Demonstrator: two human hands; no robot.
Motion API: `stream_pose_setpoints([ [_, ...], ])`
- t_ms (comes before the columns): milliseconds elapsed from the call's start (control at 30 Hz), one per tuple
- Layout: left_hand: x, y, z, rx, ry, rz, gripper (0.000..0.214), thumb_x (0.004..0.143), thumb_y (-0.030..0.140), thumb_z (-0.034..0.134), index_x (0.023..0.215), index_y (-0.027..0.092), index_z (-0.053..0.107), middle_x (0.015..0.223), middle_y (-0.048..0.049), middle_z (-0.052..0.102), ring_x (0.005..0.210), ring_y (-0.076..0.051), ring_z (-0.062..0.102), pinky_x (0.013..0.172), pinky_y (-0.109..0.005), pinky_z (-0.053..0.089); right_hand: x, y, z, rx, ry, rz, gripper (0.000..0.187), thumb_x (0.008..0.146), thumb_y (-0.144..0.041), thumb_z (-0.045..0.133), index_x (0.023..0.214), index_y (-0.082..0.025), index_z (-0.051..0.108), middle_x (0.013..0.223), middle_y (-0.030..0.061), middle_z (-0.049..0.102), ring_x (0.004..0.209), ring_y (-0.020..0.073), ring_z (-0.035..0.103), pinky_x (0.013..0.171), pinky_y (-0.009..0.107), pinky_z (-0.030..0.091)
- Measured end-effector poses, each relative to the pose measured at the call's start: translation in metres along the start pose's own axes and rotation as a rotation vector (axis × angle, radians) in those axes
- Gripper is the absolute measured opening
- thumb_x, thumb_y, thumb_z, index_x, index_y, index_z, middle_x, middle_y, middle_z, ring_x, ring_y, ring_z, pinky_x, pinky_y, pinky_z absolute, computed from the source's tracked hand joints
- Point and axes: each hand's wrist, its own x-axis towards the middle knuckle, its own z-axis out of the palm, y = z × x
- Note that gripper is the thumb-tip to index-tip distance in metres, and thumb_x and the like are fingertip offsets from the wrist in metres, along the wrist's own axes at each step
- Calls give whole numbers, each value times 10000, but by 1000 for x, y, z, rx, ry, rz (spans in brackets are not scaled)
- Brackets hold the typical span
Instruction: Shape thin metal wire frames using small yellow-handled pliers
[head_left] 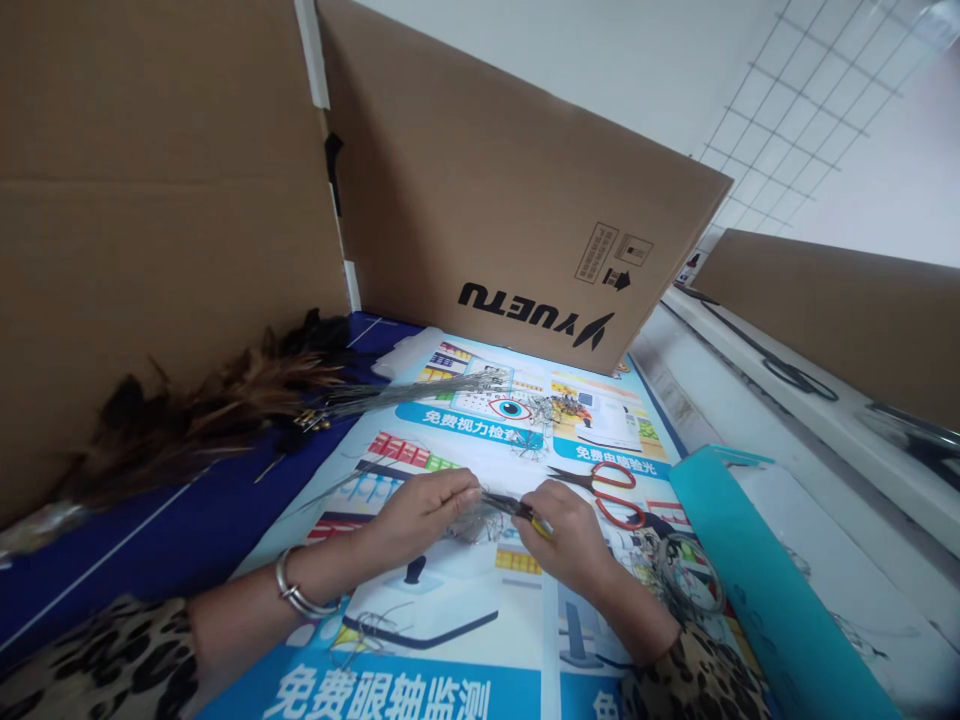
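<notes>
My right hand (pixel 566 525) is closed around yellow-and-black handled pliers (pixel 517 507), whose jaws point left. Their tips meet the fingers of my left hand (pixel 431 505), which is pinched on thin silvery wire. A tangle of fine wire (pixel 476 525) shows just below the fingers; the exact spot gripped is hidden. Red-handled scissors (pixel 611 490) lie just beyond my right hand, blades pointing left. A bundle of straight wires (pixel 405 390) rests farther back, and loose wire pieces (pixel 375 630) lie near my left forearm.
Brown feathers (pixel 225 400) lie along the left cardboard wall (pixel 165 200). Another cardboard panel (pixel 495 200) stands at the back. A wire coil (pixel 690 575) sits at the right beside a turquoise box (pixel 757 560). A printed poster (pixel 517 650) covers the work surface.
</notes>
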Motion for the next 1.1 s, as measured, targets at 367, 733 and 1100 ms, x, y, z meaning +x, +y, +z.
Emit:
stream_pose_setpoints([
  [367,-2,-3,0,221,24,84,292,907,332,324,777,170,530,690,12,505,645,-120,472,596,-220,337,1,2,-5,-69,36,-39,110,788,-275,527,842,-194,580,792,50,556,796,173,512,714,281,384],
  [733,-3,-3,-1,295,1,114,288,915,316,307,796,174,527,706,6,521,655,-124,482,596,-217,338,2,2,-7,-90,17,-66,94,786,-268,521,807,-195,578,761,38,558,754,161,507,665,269,364],
  [1100,-3,-7,-5,410,-40,156,230,890,218,335,769,176,527,688,4,539,634,-131,492,573,-224,310,2,0,-12,-57,-56,-57,102,787,-273,523,825,-203,586,752,25,574,745,142,529,659,238,368],
])
